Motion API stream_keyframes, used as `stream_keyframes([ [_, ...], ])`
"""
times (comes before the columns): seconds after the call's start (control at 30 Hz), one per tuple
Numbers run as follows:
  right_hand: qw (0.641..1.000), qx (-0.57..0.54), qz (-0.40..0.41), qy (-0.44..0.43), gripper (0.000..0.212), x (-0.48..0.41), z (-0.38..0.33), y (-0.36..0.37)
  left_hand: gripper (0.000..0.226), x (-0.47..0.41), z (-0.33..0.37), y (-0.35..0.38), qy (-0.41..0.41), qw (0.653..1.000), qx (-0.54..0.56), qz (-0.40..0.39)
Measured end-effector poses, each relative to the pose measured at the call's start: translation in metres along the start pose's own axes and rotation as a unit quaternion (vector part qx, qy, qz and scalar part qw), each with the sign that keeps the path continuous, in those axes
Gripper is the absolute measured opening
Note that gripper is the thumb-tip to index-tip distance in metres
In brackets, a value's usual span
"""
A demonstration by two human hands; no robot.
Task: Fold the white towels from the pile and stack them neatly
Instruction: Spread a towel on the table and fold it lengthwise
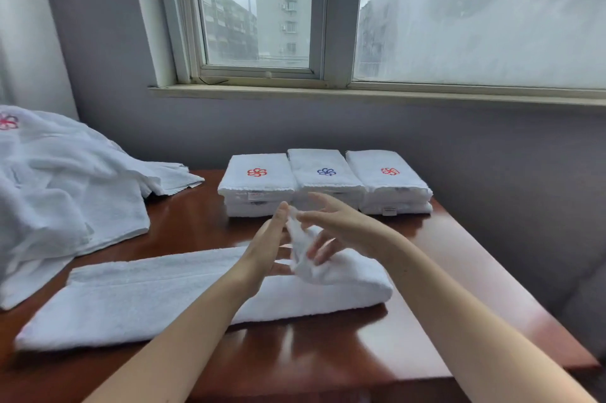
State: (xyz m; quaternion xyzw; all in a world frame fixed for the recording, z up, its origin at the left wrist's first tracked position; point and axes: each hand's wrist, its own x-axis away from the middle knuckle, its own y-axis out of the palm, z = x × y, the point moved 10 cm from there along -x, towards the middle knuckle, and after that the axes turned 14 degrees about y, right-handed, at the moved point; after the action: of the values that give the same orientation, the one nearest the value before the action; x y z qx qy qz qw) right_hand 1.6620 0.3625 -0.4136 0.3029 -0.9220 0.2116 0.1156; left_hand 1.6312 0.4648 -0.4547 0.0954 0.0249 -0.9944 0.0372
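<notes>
The raised end of the lengthwise-folded towel (203,297) is pinched loosely between the thumb and lower fingers (323,248) of the right hand (341,225), the other fingers spread. The left hand (267,247) is laid against it, fingers straight, with no grip visible. The rest of the towel is stretched on the bench (328,347) below and left of the fingers. Beyond them three folded stacks (323,179) are set, and far left the pile (59,189) is heaped. With so slack a hold the end could be dropped, or the lengthwise fold dragged open and its edges misaligned.
</notes>
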Motion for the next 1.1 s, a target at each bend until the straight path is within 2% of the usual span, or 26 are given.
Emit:
stream_keyframes([
  [0.07,1.000,-0.016,-0.012,0.017,0.037,-0.002,0.005,0.003,0.077,0.005,-0.013,-0.011,-0.029,0.999,-0.034,0.010],
  [0.23,0.983,-0.001,0.178,-0.047,0.036,0.004,0.003,-0.045,0.061,0.005,-0.031,-0.023,-0.059,0.991,-0.115,0.047],
  [0.37,0.956,0.144,0.246,-0.064,0.035,0.010,0.016,-0.043,0.058,0.001,-0.029,-0.022,-0.031,0.987,-0.148,0.050],
  [0.5,0.922,0.300,0.239,-0.048,0.039,0.003,0.042,-0.017,0.060,-0.003,-0.018,-0.027,0.022,0.976,-0.214,0.047],
  [0.63,0.868,0.410,0.257,-0.108,0.034,0.000,0.039,0.004,0.067,-0.002,-0.020,-0.037,0.024,0.960,-0.279,0.028],
  [0.67,0.859,0.435,0.248,-0.104,0.038,-0.004,0.042,0.008,0.069,-0.001,-0.019,-0.038,0.023,0.944,-0.328,0.015],
  [0.7,0.852,0.460,0.235,-0.087,0.043,-0.009,0.047,0.012,0.072,0.001,-0.015,-0.038,0.034,0.915,-0.403,0.008],
  [0.77,0.843,0.491,0.214,-0.054,0.049,-0.017,0.061,0.017,0.076,0.004,0.002,-0.032,0.102,0.836,-0.538,0.012],
  [0.8,0.842,0.495,0.212,-0.045,0.050,-0.019,0.066,0.018,0.073,0.006,0.008,-0.024,0.134,0.820,-0.557,0.008],
  [0.87,0.844,0.489,0.218,-0.037,0.051,-0.021,0.072,0.018,0.056,0.008,-0.001,-0.009,0.141,0.818,-0.555,-0.041],
  [0.93,0.846,0.482,0.226,-0.033,0.052,-0.021,0.076,0.016,0.048,0.015,-0.025,0.000,0.093,0.809,-0.571,-0.103],
  [1.0,0.842,0.483,0.238,-0.035,0.052,-0.021,0.076,0.017,0.050,0.020,-0.039,-0.004,0.061,0.795,-0.593,-0.114],
  [1.1,0.837,0.484,0.252,-0.039,0.053,-0.020,0.076,0.017,0.051,0.020,-0.045,-0.009,0.051,0.794,-0.595,-0.110],
])
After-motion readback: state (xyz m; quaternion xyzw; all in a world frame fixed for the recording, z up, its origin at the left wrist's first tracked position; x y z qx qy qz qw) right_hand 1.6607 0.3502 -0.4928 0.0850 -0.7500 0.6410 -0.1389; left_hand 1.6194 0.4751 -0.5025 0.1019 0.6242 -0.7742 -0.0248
